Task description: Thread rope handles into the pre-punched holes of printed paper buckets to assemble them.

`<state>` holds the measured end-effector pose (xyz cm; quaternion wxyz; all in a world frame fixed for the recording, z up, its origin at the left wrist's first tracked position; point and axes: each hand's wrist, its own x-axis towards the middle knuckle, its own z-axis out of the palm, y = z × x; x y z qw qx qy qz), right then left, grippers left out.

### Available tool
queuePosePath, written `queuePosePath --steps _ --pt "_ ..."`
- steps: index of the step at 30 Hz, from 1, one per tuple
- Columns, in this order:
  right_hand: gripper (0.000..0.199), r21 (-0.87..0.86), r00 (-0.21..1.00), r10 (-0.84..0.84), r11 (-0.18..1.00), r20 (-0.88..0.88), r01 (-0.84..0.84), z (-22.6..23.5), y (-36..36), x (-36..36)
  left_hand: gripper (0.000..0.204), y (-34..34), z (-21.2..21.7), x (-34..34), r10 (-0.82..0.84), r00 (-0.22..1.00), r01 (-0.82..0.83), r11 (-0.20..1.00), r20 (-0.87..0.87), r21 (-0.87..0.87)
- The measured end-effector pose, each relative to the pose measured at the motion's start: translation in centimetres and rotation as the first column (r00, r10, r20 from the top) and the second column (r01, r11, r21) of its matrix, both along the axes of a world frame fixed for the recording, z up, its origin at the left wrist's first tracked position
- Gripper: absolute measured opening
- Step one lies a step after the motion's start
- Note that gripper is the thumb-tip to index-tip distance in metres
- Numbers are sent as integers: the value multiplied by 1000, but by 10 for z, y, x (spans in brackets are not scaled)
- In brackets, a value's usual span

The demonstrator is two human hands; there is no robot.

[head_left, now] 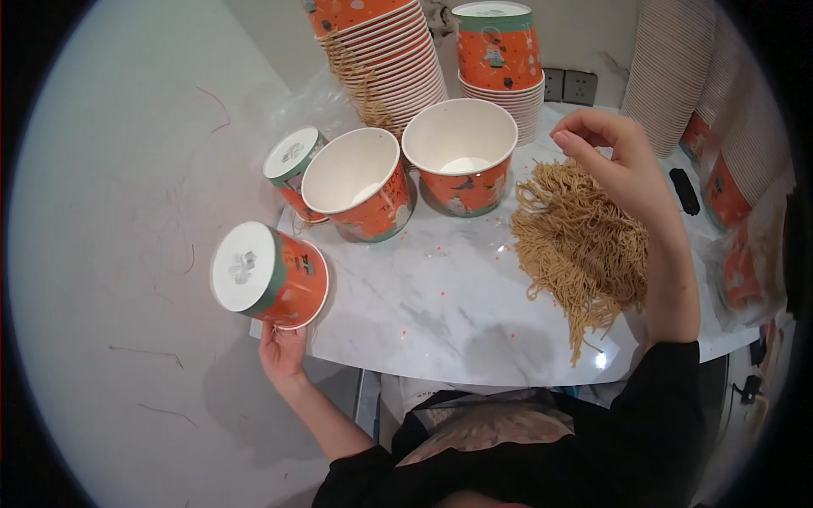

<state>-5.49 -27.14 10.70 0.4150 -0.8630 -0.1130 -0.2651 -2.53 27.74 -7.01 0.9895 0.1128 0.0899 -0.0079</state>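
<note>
A black short-sleeved top (627, 427) leaves both forearms (675, 284) bare.

**A lane up front, walled behind**

I saw room for a hand across the tabletop (406, 300) between the upturned cup (292, 284) in the left hand (283, 347) and the heap of tan strands (576, 237). Farther back, two open cups (360, 190) and a tall cup stack (398, 63) blocked the way; the right forearm (673, 279) barred the heap's right side.

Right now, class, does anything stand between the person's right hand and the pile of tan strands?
Nothing visible does. The right hand shows at the far side of the tan strands; the nearest open cup stands to their left, not between.
</note>
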Motion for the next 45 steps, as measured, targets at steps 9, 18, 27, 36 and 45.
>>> queuePosePath --steps 9,18,27,36,45 --pt "18 -104 999 40 994 28 -37 -6 5 2 38 4 103 142 -125 973 108 990 194 94" --pt "25 -472 953 302 836 -30 -280 -37 53 2 36 -32 104 258 -26 993 45 986 -116 159" --pt "31 -483 927 374 808 -24 -339 -40 64 22 26 19 103 250 -326 920 354 929 218 -106" --pt "48 -465 916 400 809 -12 -359 -60 151 77 33 -49 153 143 -250 843 204 968 476 147" --pt "27 -445 959 275 869 70 -217 -49 147 64 38 -60 168 117 84 867 -356 795 492 491"
